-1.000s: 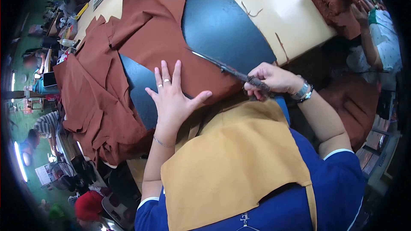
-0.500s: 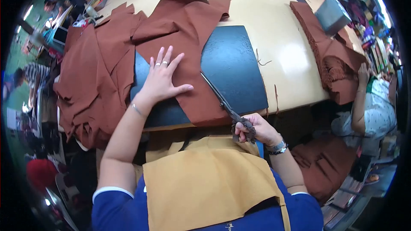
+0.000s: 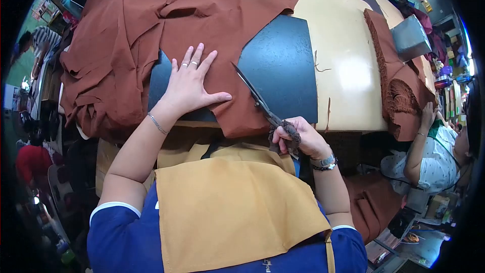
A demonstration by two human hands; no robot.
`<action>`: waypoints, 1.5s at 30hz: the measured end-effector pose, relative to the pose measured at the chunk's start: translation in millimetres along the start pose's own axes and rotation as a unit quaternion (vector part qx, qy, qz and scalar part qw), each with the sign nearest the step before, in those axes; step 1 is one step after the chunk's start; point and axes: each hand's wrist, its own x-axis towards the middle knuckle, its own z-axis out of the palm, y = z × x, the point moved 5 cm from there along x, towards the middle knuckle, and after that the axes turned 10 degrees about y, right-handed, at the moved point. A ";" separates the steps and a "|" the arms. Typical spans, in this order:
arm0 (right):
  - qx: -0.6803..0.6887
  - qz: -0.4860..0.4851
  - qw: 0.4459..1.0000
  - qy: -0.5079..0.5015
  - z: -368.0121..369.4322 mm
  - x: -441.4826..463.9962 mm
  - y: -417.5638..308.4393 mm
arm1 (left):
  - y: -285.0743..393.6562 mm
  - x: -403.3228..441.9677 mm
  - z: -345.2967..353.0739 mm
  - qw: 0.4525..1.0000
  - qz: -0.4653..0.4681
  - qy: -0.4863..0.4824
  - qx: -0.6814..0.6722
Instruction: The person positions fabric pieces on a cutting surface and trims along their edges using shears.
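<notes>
My left hand [image 3: 189, 83] lies flat with spread fingers on a reddish-brown cloth [image 3: 214, 20], which rests partly on a dark blue board [image 3: 283, 65]. Wrapped handles of long scissors [image 3: 260, 100] are in my right hand [image 3: 298, 139], its fingers closed round them. The scissor blades point away and to the left, along the cloth's right edge, their tip to the right of my left hand. Whether the blades are parted is too small to tell.
More brown cloth [image 3: 108, 65] is heaped at the left. On the right of the pale table [image 3: 346, 45] lie a stack of brown pieces [image 3: 386, 65] and a metal block [image 3: 410, 38]. A co-worker [image 3: 437, 156] has a hand at that stack. Thread scraps lie beside the board.
The camera view has turned and shifted. My left hand remains spread on the cloth. My right hand still holds the scissors, now pointing more steeply away along the cloth's edge.
</notes>
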 end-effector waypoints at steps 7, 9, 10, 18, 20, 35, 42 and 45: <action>0.047 -0.008 0.999 0.021 3.7 -3.9 19.1 | 0.0 -2.7 1.9 1.000 -0.014 0.004 0.003; 0.038 -0.018 0.999 0.013 3.4 -1.6 21.7 | 2.5 -3.6 1.1 1.000 -0.014 0.002 0.002; 0.038 -0.022 0.999 0.005 3.7 0.7 21.3 | 4.4 -4.4 -0.2 1.000 -0.013 -0.001 0.001; 0.077 -0.027 0.996 0.020 8.6 2.5 26.2 | 9.9 -9.5 0.1 1.000 -0.019 0.008 -0.001; 0.084 -0.024 0.996 0.029 11.5 -1.4 30.3 | 11.4 -11.5 0.9 1.000 -0.020 0.017 -0.002; 0.152 -0.050 0.985 0.060 21.6 -4.3 42.0 | 19.7 2.3 4.0 0.997 -0.018 -0.039 -0.066; 0.140 -0.043 0.988 0.053 20.8 -0.1 38.2 | -11.5 69.7 7.1 0.977 0.200 0.004 -0.070; 0.133 -0.044 0.989 0.052 23.3 6.8 33.2 | -13.8 72.1 14.9 0.977 0.208 -0.004 -0.053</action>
